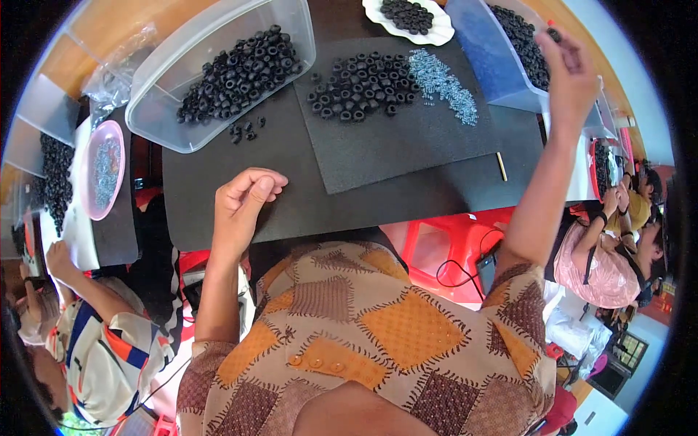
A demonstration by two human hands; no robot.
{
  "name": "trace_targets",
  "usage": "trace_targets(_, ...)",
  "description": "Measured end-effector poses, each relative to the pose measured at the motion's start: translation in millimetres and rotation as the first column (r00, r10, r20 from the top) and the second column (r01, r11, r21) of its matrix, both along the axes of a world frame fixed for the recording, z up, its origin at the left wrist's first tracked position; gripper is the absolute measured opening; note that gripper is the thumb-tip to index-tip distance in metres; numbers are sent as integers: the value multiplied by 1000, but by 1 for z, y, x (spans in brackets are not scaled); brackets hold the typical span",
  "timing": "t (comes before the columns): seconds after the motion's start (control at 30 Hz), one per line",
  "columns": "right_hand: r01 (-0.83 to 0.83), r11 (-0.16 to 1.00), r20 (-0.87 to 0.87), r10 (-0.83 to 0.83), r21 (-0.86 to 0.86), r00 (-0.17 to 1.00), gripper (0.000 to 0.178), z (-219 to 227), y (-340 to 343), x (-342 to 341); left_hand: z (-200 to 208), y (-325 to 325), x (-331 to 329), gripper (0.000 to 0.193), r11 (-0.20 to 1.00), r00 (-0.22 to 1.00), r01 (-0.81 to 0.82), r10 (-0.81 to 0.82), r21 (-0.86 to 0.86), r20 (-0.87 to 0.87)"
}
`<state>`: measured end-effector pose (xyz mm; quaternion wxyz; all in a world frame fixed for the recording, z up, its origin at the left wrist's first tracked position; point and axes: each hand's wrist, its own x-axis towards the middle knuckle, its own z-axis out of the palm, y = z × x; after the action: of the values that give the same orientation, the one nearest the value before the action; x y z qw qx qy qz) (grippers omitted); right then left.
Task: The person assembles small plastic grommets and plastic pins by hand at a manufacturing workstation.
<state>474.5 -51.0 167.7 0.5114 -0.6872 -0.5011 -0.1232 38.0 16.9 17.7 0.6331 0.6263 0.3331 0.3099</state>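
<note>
My right hand (pixel 571 73) is raised at the far right, over the edge of a blue plastic bin (pixel 486 54) that holds many black pieces. Its fingertips pinch a small black ring-shaped piece (pixel 554 34). Near the table's front edge, my left hand (pixel 247 196) is closed with the fingers curled in and the thumb against them; what it may hold is hidden. Ahead lies a dark mat (pixel 392 149) bearing a heap of hollow black pieces (pixel 363 83). Beside that heap is a spread of small translucent blue pieces (pixel 445 86).
A clear plastic bin (pixel 156 91) of black pieces stands tilted at the far left, with a few loose ones (pixel 243 132) beside it. At the back is a white scalloped dish (pixel 445 32). A thin brass-coloured stick (pixel 502 166) lies by the mat. Co-workers sit on both sides.
</note>
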Motion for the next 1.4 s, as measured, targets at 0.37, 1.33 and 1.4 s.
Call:
trace_targets(0.37, 64, 998, 360, -51, -23, 932, 9, -81, 1, -9, -5, -5, -3, 37, 961, 989, -2, 43, 275, -142)
trace_targets(1.33, -104, 956, 363, 203, -274, 909, 9, -158, -2, -63, 4, 53, 176, 13, 255, 978, 186, 49, 949, -205)
trace_targets(1.4, -101, 969, 404, 188, -227, 895, 10, -155, -1, -64, -2, 59, 186, 15, 215, 962, 242, 74, 946, -262)
